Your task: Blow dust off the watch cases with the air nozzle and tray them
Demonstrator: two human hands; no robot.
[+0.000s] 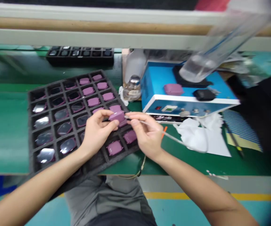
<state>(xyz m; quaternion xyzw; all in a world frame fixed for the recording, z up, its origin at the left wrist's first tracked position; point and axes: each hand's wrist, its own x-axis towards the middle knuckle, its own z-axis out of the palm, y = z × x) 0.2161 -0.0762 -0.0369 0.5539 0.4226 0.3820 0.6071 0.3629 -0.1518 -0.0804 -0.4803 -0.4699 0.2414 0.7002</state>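
Pinching, L hand (pixel 97 128): thumb + fingertips clamped on 1 purple case (pixel 116 116), thumb on near side.
R hand (pixel 148 133): my thumb + fingers together on end of thin pale cable (pixel 173 138); its tip is right by the case's R edge, can't tell if touching (blur).
Case: held up over R part of tray (pixel 30 135), not in a pocket.
Weight: prob v. light; a thumb-and-finger pinch should do.
Shell: looks stiff + smooth, so maybe slippery if my fingers are damp.
Glossy faces (pixel 67 145): dark, L side of tray; I'd guess they smudge/scratch easily, so fingers off.
Edges: best place to take hold, L end + near side, leaving R edge free for the tip.
Cable: prob soft, bendy; hold nr tip for control. Runs R to tissue (pixel 189 133).
Tray: black grid, L on green table (pixel 5 131); other cases (pixel 114 148) lie purple side up along its R.
Blue box (pixel 159 78): far R, w/ spare case (pixel 173 89) + black piece (pixel 204 94) on top, clear cup (pixel 194 70) behind.
Bottle (pixel 132 91): metal cap, far side, just L of box.
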